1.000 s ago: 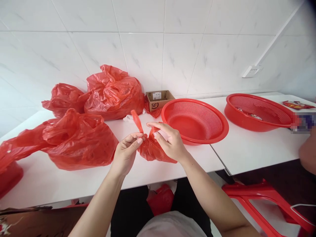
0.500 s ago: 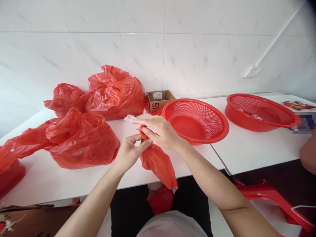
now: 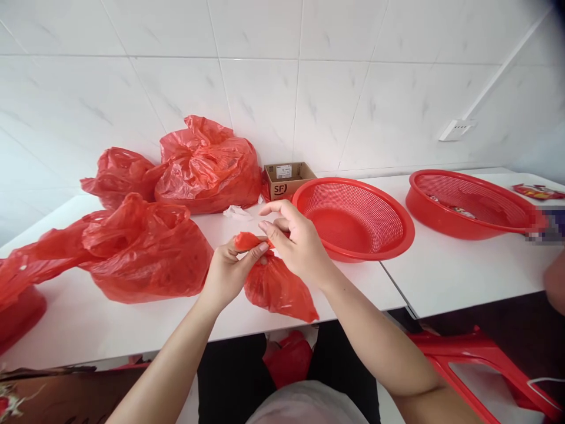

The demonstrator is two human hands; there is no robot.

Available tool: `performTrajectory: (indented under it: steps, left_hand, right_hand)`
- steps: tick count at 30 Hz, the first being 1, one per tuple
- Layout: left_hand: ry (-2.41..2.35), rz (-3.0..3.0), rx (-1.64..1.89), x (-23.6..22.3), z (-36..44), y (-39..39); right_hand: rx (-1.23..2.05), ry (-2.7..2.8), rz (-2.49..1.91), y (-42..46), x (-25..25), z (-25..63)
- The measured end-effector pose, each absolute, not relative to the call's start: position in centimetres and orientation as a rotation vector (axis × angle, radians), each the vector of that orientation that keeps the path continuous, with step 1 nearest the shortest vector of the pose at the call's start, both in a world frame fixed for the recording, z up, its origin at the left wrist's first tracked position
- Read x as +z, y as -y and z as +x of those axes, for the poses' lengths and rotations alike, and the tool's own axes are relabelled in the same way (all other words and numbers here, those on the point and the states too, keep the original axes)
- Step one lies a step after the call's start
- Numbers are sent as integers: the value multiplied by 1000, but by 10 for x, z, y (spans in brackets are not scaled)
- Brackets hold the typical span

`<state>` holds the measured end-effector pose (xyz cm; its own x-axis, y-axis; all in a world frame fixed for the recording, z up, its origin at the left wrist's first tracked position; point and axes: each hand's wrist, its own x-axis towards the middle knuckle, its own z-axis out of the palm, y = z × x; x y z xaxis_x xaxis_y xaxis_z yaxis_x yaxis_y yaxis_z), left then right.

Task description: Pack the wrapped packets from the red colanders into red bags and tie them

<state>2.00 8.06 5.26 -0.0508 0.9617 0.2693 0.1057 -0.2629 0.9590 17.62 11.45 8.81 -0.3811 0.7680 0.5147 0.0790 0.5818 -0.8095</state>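
My left hand (image 3: 230, 263) pinches the twisted neck of a small red plastic bag (image 3: 280, 288) between thumb and fingers. The bag's gathered top pokes out over that hand, and its rounded lower part hangs over the table's front edge. Right beside the neck is my right hand (image 3: 295, 238), index finger stretched out and thumb apart from it, with nothing visible between them. Its lower fingers are partly hidden near the bag. A crumpled white scrap (image 3: 237, 212) lies just beyond both hands.
Large red plastic bags (image 3: 150, 253) fill the table's left side. A small cardboard box (image 3: 286, 187) stands by the wall. To the right are a red perforated basket (image 3: 388, 247) and another red basket (image 3: 441, 218) with small packets, near a co-worker's arm (image 3: 555, 277).
My right hand has lifted its fingers off the bag's neck and drawn back right. The gathered top now bends left over my left hand, and the bag's body has swung up slightly.
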Motion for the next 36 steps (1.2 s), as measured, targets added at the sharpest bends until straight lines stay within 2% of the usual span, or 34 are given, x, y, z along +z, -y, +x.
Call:
performTrajectory:
  steps: [4, 9, 14, 16, 20, 25, 32, 36]
  left_hand:
    - [-1202, 1473, 1322, 57, 13, -79]
    - [-1159, 1469, 1379, 55, 8, -80]
    - [-1226, 1697, 1383, 52, 9, -82]
    - [-1260, 1745, 1354, 52, 7, -82]
    - [-1265, 1684, 1309, 54, 3, -80]
    - [-1083, 1189, 1303, 50, 3, -76]
    - [-1006, 975, 1411, 43, 18, -79]
    - [-958, 990, 1359, 51, 23, -76]
  right_hand:
    - [1011, 1640, -705, -103, 73, 177]
    - [1118, 1578, -754, -102, 44, 181]
    - [731, 1737, -858, -111, 35, 187]
    - [691, 1767, -834, -113, 36, 188]
    - [1081, 1775, -737, -117, 33, 188]
    - [1389, 1780, -631, -120, 24, 190]
    - [1052, 1890, -665, -107, 30, 181]
    - [854, 1954, -753, -105, 9, 162]
